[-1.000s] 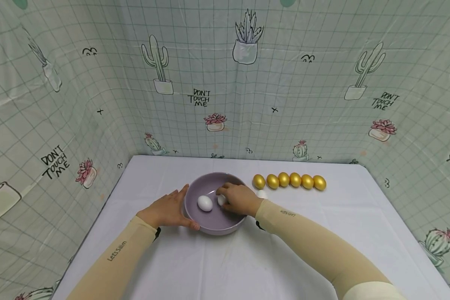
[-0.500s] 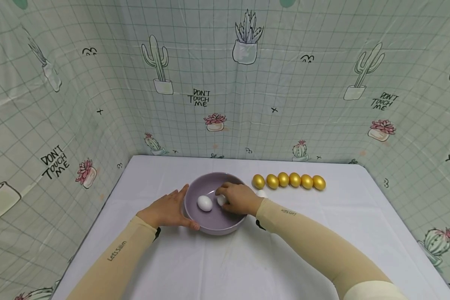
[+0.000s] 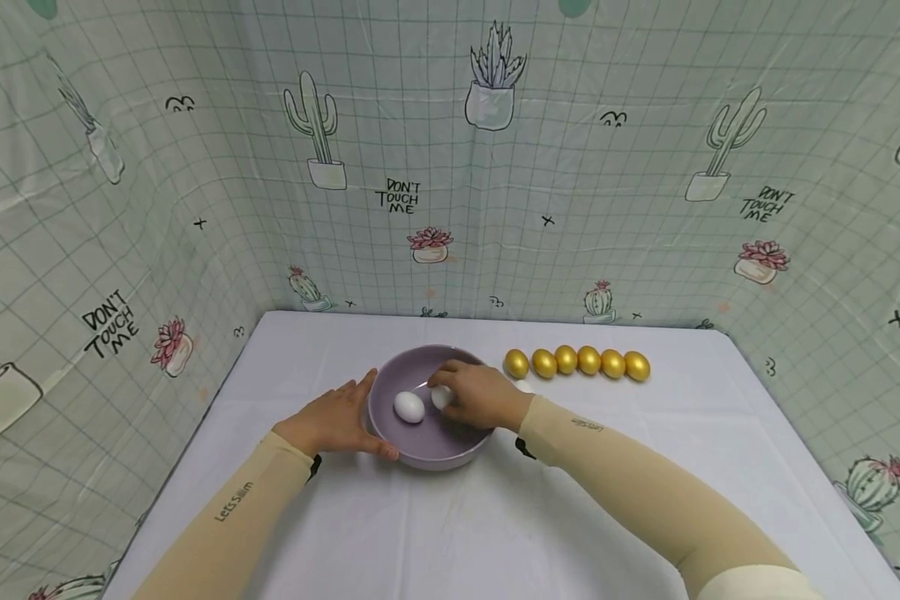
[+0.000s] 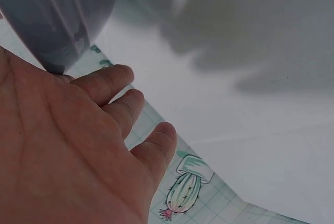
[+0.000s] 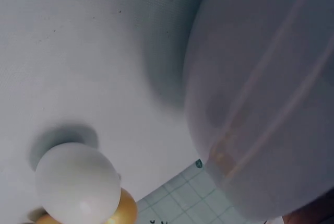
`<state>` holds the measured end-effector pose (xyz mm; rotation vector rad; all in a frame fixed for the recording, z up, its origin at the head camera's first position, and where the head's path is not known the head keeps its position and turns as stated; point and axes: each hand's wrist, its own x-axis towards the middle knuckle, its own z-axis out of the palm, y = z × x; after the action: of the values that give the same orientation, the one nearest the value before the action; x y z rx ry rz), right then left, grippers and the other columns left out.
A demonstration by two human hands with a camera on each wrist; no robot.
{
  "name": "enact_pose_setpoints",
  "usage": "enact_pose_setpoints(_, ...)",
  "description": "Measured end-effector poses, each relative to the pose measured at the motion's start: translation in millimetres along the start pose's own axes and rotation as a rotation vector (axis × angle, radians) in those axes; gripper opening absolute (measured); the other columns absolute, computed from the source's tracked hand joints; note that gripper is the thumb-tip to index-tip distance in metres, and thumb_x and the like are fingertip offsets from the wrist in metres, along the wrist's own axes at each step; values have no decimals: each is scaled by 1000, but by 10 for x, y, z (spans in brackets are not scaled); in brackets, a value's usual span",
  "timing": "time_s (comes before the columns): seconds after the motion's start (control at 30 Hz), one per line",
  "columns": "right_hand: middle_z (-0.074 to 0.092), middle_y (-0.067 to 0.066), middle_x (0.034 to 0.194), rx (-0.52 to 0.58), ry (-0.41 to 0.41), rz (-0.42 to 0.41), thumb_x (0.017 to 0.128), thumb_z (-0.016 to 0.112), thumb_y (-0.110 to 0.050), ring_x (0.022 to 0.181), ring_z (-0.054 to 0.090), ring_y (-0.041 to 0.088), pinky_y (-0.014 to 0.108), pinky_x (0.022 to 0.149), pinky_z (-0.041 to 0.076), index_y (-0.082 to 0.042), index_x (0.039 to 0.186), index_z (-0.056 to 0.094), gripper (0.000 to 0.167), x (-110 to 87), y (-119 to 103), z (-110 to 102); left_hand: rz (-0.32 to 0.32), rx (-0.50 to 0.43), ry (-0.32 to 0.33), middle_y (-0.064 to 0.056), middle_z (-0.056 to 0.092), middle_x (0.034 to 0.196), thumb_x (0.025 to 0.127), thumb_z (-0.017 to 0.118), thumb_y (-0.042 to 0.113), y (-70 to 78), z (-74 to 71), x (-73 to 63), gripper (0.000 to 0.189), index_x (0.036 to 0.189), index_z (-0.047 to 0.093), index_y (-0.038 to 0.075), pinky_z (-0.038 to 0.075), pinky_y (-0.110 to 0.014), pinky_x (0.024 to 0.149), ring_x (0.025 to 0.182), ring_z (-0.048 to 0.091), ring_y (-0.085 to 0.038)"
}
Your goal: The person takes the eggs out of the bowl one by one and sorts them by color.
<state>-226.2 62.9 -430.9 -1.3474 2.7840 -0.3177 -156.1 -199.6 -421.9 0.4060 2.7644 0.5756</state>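
A round purple bowl [image 3: 429, 451] stands on the white tabletop. Inside it, one white egg [image 3: 409, 407] lies left of the middle. My right hand [image 3: 480, 397] reaches over the bowl's right rim and pinches a second white egg [image 3: 442, 397], partly covered by the fingers. Against the bowl's left outer side rests my left hand [image 3: 337, 419], thumb and fingers spread along the wall. The left wrist view shows the fingers [image 4: 107, 82] fairly straight beside the bowl [image 4: 60, 15]. In the right wrist view the bowl wall [image 5: 250, 104] hides the right fingers.
Another white egg [image 5: 78, 182] lies on the table just outside the bowl, mostly behind the right wrist in the head view. Several gold eggs [image 3: 589, 360] form a row at the back right. A patterned cloth [image 3: 547, 267] encloses the table's back and sides.
The right hand and the egg it pinches have shifted very slightly towards the back left inside the bowl. The left hand and the bowl stay put.
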Motion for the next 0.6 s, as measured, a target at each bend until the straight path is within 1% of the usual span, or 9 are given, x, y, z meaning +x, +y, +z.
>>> enact_pose_setpoints(0.13, 58, 2, 128, -3, 7, -1, 87, 77, -23, 97, 64, 16, 33, 79, 55, -18, 128, 65, 43, -43, 10, -70, -2, 3, 0, -22, 30, 158, 60, 81, 74, 6, -4, -6, 141, 158, 13, -1, 23, -56, 115, 143, 27, -45)
enact_pose_setpoints(0.2, 57, 1, 128, -6, 16, 1, 88, 76, -23, 92, 64, 15, 30, 75, 55, -20, 128, 64, 42, -70, 28, -102, -3, 6, 1, -22, 30, 157, 60, 81, 74, 7, -3, -6, 141, 158, 13, -1, 23, -56, 115, 143, 27, -45)
enact_pose_setpoints(0.27, 57, 0, 129, 9, 28, -5, 89, 75, -22, 91, 64, 14, 29, 75, 54, -20, 128, 64, 41, -96, 48, -139, -3, 7, 3, -22, 31, 157, 60, 81, 74, 7, -4, -7, 141, 158, 13, -1, 23, -56, 115, 143, 28, -45)
enact_pose_setpoints(0.4, 57, 1, 130, 52, 61, -27, 89, 73, -19, 91, 65, 15, 30, 76, 54, -18, 128, 64, 40, -168, 99, -215, -3, 8, 5, -23, 32, 156, 60, 81, 74, -2, 1, -6, 141, 158, 13, -1, 23, -56, 115, 143, 28, -45)
enact_pose_setpoints(0.53, 57, 0, 132, 50, 104, -35, 89, 72, -20, 89, 66, 16, 32, 70, 54, -18, 129, 65, 41, -262, 172, -269, 3, 13, 9, -22, 32, 157, 60, 80, 75, -11, 12, 0, 141, 158, 14, -1, 24, -56, 115, 143, 28, -45)
enact_pose_setpoints(0.6, 58, 0, 131, 49, 132, -44, 88, 71, -19, 87, 66, 16, 32, 70, 54, -18, 128, 65, 40, -316, 221, -281, 5, 15, 12, -21, 32, 157, 59, 81, 75, -11, 17, 2, 141, 158, 14, -1, 24, -56, 115, 143, 29, -45)
